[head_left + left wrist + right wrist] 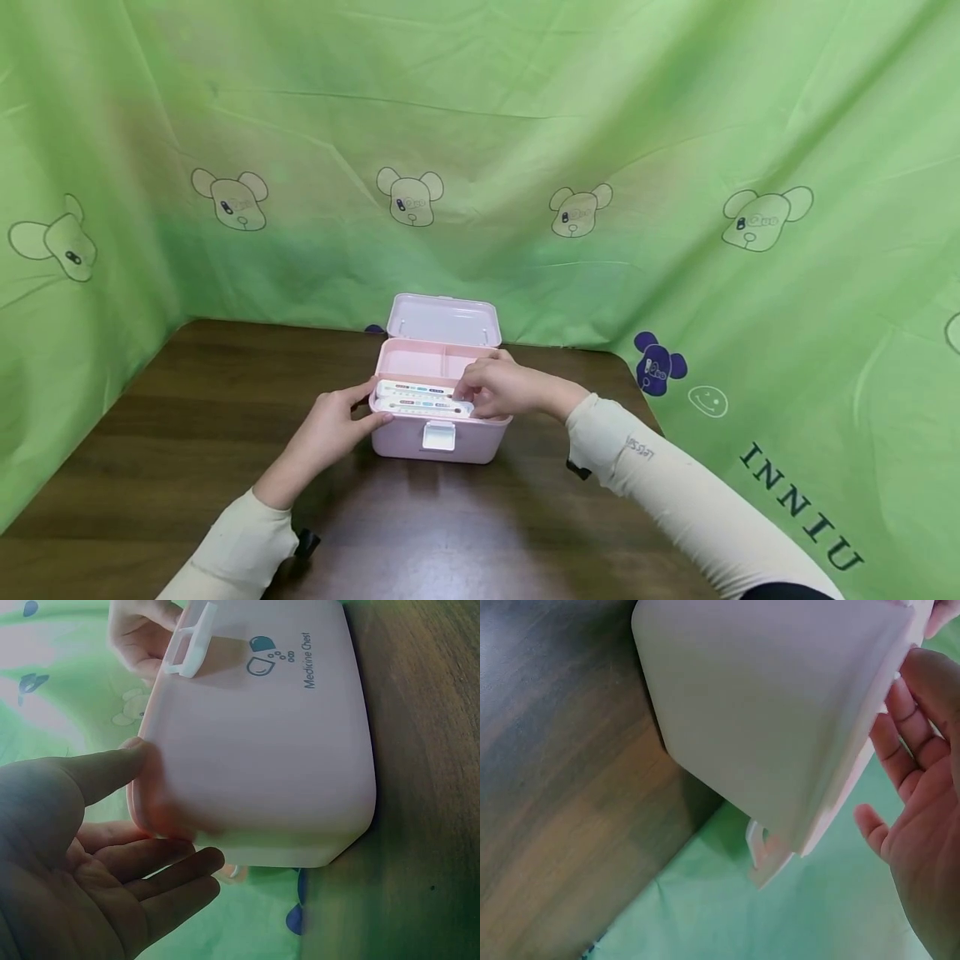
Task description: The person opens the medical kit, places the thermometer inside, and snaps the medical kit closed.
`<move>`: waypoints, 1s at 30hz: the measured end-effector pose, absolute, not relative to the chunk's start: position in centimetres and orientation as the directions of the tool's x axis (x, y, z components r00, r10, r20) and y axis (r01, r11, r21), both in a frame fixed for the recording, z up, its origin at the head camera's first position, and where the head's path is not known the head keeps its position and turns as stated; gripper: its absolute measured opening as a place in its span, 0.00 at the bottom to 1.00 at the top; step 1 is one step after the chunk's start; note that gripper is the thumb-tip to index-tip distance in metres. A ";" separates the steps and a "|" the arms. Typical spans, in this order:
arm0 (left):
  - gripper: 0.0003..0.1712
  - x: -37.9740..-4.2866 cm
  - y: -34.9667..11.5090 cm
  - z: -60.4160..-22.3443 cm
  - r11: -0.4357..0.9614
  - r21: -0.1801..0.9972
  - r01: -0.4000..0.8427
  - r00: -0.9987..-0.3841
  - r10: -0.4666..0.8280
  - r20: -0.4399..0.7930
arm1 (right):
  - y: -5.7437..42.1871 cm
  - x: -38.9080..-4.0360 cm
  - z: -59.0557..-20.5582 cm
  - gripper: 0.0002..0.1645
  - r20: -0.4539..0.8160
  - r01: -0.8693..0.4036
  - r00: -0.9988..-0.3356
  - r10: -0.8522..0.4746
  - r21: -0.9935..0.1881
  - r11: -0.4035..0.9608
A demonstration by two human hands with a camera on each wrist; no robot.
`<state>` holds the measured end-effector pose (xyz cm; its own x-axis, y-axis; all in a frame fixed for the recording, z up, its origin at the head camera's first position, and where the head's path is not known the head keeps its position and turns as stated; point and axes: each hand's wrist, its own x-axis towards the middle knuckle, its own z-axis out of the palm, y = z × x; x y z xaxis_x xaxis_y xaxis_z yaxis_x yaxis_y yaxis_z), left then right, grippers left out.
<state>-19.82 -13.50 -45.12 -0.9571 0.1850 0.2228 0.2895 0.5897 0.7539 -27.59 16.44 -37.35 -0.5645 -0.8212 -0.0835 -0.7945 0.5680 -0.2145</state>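
A pink medicine chest point(442, 442) stands on the table with its lid point(444, 321) raised at the back. Two flat white thermometers point(408, 390) with printed scales and coloured labels lie side by side in its front compartment. My left hand point(330, 429) holds the chest's front left corner, thumb at the front rim and fingers against the side. From the right, my right hand point(498, 387) reaches over the rim with bent fingers at the right end of the front thermometer point(420, 407). In the right wrist view those fingertips are partly hidden behind the chest wall point(765, 705).
Behind the thermometers the tray has pink compartments point(408, 360) split by a divider. A white latch point(438, 436) hangs on the chest's front. The dark wooden table point(225, 400) meets a green printed curtain point(487, 125) at the back and sides.
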 end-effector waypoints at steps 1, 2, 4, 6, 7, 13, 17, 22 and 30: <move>0.41 -19.8 -13.5 -45.1 0.587 0.757 0.289 -0.957 0.185 0.221 | 16.4 -27.6 -37.4 0.17 -0.082 -0.796 -0.561 -0.824 -0.220 0.564; 0.41 -19.8 -13.5 -45.1 0.585 0.758 0.288 -0.958 0.186 0.220 | 16.3 -27.6 -37.4 0.17 -0.079 -0.797 -0.558 -0.826 -0.224 0.560; 0.41 -19.9 -13.5 -45.1 0.586 0.759 0.284 -0.959 0.187 0.215 | 16.2 -27.5 -37.5 0.17 -0.066 -0.807 -0.550 -0.833 -0.217 0.550; 0.41 -19.9 -13.5 -45.1 0.587 0.760 0.280 -0.960 0.186 0.209 | 16.1 -27.4 -37.5 0.16 -0.052 -0.818 -0.540 -0.840 -0.202 0.539; 0.41 -19.9 -13.5 -45.1 0.587 0.760 0.280 -0.960 0.186 0.210 | 16.1 -27.4 -37.6 0.16 -0.043 -0.826 -0.533 -0.845 -0.192 0.531; 0.41 -20.0 -13.4 -45.1 0.586 0.762 0.276 -0.961 0.181 0.209 | 15.8 -27.3 -37.8 0.15 0.007 -0.848 -0.511 -0.860 -0.166 0.503; 0.41 -19.9 -13.5 -45.1 0.590 0.758 0.277 -0.961 0.184 0.208 | 15.8 -27.2 -38.1 0.14 0.016 -0.844 -0.522 -0.853 -0.152 0.514; 0.41 -19.9 -13.4 -45.1 0.588 0.755 0.289 -0.957 0.193 0.216 | 16.3 -27.1 -38.4 0.14 0.042 -0.849 -0.517 -0.855 -0.153 0.506; 0.39 -20.0 -13.9 -44.8 0.541 0.791 0.287 -0.957 0.196 0.213 | 16.9 -27.2 -38.6 0.15 0.080 -0.833 -0.531 -0.844 -0.234 0.502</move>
